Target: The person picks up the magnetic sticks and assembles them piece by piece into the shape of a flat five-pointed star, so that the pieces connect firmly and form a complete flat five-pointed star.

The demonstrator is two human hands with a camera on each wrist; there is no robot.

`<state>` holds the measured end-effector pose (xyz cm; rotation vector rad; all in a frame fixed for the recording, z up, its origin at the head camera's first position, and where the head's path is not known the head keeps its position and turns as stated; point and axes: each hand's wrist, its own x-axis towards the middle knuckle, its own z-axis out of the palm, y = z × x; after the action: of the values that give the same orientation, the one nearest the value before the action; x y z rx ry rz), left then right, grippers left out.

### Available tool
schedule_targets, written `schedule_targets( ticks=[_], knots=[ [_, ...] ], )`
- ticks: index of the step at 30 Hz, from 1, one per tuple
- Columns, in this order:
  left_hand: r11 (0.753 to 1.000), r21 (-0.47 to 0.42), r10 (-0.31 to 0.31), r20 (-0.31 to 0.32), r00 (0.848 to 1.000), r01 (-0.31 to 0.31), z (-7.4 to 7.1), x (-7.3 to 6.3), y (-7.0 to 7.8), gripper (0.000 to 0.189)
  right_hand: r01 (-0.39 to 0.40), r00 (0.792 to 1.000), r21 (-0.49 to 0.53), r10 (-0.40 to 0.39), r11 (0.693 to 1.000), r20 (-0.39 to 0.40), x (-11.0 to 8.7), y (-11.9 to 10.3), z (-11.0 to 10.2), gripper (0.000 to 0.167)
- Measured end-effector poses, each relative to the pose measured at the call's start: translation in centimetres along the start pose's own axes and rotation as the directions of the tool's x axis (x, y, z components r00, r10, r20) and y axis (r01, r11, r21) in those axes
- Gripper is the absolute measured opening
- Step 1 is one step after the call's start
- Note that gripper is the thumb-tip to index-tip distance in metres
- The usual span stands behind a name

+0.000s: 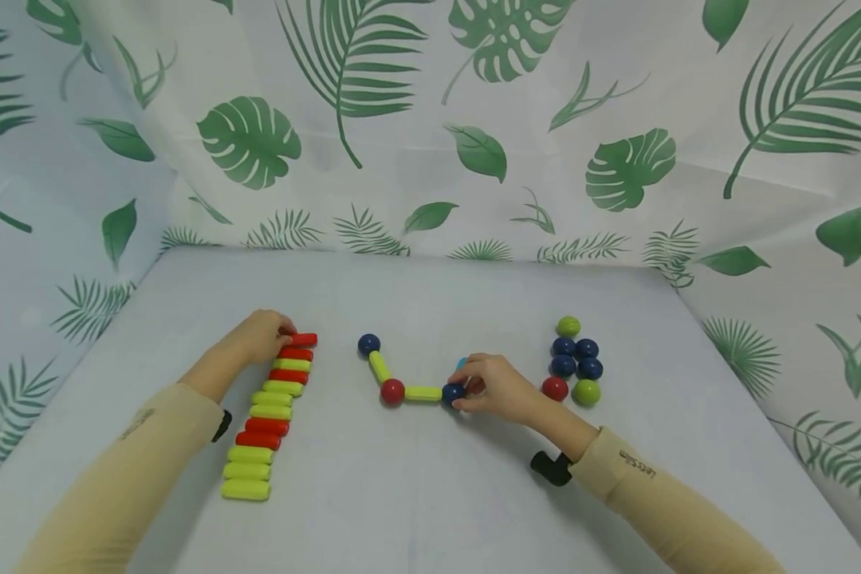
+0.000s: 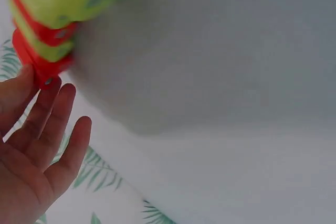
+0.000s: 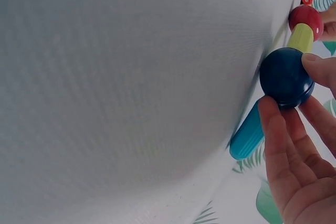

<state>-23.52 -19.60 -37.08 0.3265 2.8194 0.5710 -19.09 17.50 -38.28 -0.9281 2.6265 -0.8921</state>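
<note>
My right hand (image 1: 498, 388) pinches a dark blue ball (image 1: 453, 395) at the end of a joined chain. In the chain, a yellow-green rod (image 1: 423, 394) runs from that ball to a red ball (image 1: 392, 391); another yellow-green rod (image 1: 379, 367) leads on to a second dark blue ball (image 1: 369, 344). A light blue rod (image 3: 248, 135) lies by the held ball, mostly hidden by my hand in the head view; whether it is joined I cannot tell. At the far end of a row of rods, my left hand (image 1: 261, 335) pinches a red rod (image 1: 304, 339) between thumb and fingertips.
Yellow-green and red rods (image 1: 246, 489) form a slanting row on the left of the white table (image 1: 373, 510). Right of my right hand sit several dark blue balls (image 1: 563, 365), two green balls (image 1: 586, 392) and one red ball (image 1: 555, 388). A leaf-patterned cloth (image 1: 402, 175) hangs behind.
</note>
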Motion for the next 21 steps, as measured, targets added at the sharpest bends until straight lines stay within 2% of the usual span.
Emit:
schedule_targets(
  ticks=[5, 9, 14, 21],
  knots=[
    [0.997, -0.075, -0.016, -0.022, 1.000, 0.015, -0.7, 1.6, 1.8, 0.025, -0.017, 1.000, -0.009, 0.017, 1.000, 0.000, 0.0, -0.1, 0.0, 0.026],
    [0.991, -0.128, -0.037, -0.025, 0.999, 0.034, -0.6, 3.2, 3.7, 0.027, -0.021, 1.000, -0.019, 0.021, 1.000, -0.002, 0.0, -0.2, 0.0, 0.026],
    [0.981, -0.187, -0.060, -0.028, 0.998, 0.054, 0.2, 4.8, 6.3, 0.027, -0.019, 1.000, -0.013, 0.019, 1.000, 0.000, 0.0, -0.2, -0.2, 0.026],
    [0.956, -0.274, -0.099, 0.029, 0.995, 0.103, 1.9, 6.0, 8.8, 0.026, -0.036, 0.999, -0.008, 0.036, 0.999, 0.011, 0.1, -0.4, -0.2, 0.026]
  ],
)
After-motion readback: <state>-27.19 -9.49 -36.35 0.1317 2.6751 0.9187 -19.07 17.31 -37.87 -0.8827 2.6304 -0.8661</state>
